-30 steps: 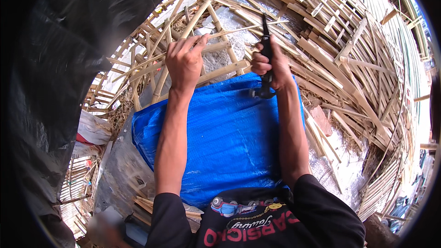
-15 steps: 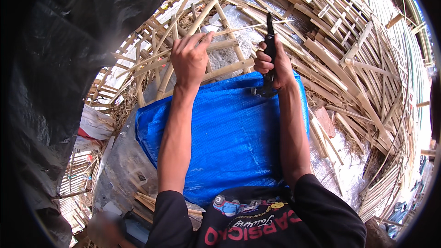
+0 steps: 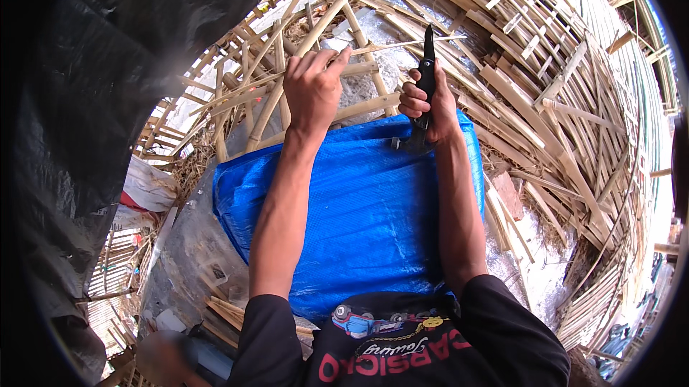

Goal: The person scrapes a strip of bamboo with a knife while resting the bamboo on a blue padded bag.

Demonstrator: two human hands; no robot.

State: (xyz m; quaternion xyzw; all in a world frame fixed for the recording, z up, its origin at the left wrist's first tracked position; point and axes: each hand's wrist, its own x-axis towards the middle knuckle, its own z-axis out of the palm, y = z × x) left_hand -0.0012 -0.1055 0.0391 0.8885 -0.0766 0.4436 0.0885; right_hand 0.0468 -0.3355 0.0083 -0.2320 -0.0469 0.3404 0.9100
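Note:
My left hand point(image 3: 313, 89) is closed around a thin bamboo strip point(image 3: 391, 45), which runs out to the right past the knife. In my right hand point(image 3: 436, 111) is a black knife point(image 3: 426, 75), held upright by its handle with the dark blade pointing away from me. The strip crosses at the blade; whether the edge touches it I cannot tell. A folded blue tarp point(image 3: 366, 208) covers my lap beneath both forearms.
A bamboo frame of poles point(image 3: 362, 109) stands just beyond the tarp. Piled split bamboo slats point(image 3: 567, 93) fill the right side. Black plastic sheeting point(image 3: 129, 50) hangs at the left. Another person point(image 3: 169, 358) shows partly at the lower left, blurred.
My left hand has shifted right, nearer the knife, still with the strip in it. My right hand and the knife have moved only slightly.

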